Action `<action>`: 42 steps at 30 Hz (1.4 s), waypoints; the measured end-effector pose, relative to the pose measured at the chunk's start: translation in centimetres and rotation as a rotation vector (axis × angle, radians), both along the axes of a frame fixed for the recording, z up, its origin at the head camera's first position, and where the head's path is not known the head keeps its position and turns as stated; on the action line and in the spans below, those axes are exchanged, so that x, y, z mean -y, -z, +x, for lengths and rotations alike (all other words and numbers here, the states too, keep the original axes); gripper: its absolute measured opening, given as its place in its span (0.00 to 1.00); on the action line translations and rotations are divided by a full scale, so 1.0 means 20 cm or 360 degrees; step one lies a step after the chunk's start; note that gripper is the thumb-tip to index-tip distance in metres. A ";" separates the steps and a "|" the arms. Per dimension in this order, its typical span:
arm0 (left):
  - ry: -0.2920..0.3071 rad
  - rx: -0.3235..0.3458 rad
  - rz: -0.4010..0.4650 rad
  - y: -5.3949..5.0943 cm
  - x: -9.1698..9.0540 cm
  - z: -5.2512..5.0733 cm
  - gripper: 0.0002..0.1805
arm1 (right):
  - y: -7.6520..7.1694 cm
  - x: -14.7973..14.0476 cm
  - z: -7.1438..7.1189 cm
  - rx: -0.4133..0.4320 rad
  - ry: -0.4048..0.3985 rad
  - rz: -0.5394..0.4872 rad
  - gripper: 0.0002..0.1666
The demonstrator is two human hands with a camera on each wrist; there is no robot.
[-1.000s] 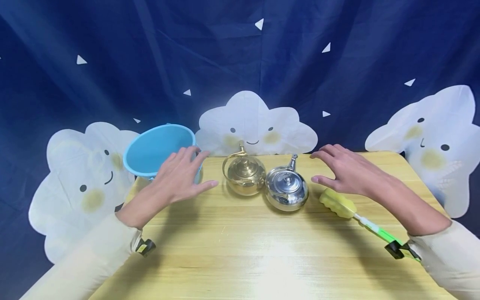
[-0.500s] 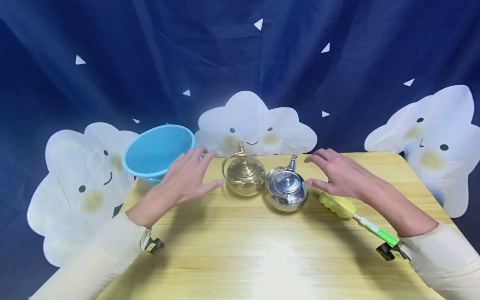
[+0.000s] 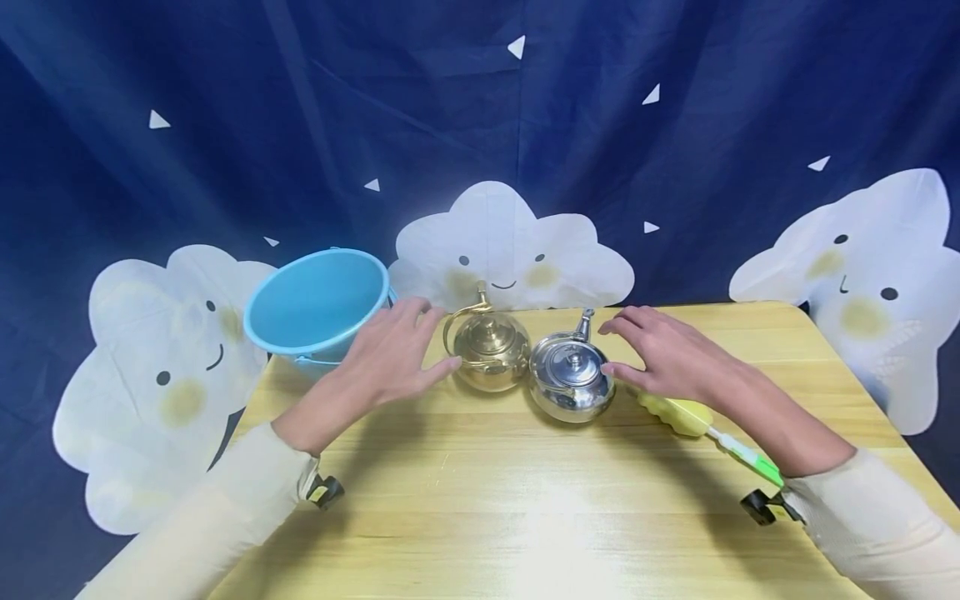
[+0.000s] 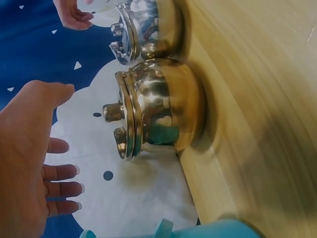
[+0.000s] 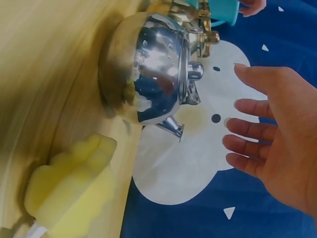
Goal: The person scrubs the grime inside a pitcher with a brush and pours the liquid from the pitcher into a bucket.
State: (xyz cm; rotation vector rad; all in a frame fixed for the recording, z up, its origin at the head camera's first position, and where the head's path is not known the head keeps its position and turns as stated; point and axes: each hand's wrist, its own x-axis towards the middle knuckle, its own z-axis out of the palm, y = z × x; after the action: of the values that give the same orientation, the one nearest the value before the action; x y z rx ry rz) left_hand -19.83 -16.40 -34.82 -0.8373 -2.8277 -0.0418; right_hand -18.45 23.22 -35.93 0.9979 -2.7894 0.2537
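Note:
My left hand (image 3: 390, 354) hovers just left of a gold teapot (image 3: 491, 358), thumb spread away from the fingers and nothing held. In the left wrist view a gap shows between that hand (image 4: 25, 153) and the gold teapot (image 4: 166, 106). Beside it stands a silver teapot (image 3: 573, 383) with its lid on and spout pointing to the back. My right hand (image 3: 667, 354) is at the silver teapot's right side, fingers loosely bent and holding nothing. The right wrist view shows this hand (image 5: 290, 134) apart from the silver teapot (image 5: 148, 69).
A light blue bucket (image 3: 315, 300) stands at the back left, partly behind my left hand. A yellow sponge brush (image 3: 686, 417) with a white and green handle lies below my right hand on the wooden table (image 3: 487, 517). A dark blue curtain (image 3: 585, 108) hangs behind.
Both hands have moved inward, the left one rightward toward the gold teapot and the right one leftward toward the silver teapot. The teapots, bucket and brush stay in place.

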 end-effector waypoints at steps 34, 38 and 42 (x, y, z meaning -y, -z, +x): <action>0.0108 -0.0013 -0.0019 0.11 -0.18 0.01 0.33 | 0.11 0.10 -0.02 -0.0015 -0.0058 -0.0103 0.24; 0.0122 -0.0009 -0.0037 0.12 -0.20 0.01 0.32 | 0.13 0.11 -0.02 -0.0044 -0.0092 -0.0115 0.23; 0.0130 -0.0020 -0.0053 0.13 -0.22 0.01 0.31 | 0.15 0.13 -0.02 -0.0058 -0.0103 -0.0098 0.24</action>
State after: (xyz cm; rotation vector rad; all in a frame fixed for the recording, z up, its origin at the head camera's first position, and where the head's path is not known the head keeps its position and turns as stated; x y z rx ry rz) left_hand -19.70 -12.01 -37.48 -0.9569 -2.7885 -0.0016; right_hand -18.88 20.71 -38.83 1.0684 -2.7026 0.3250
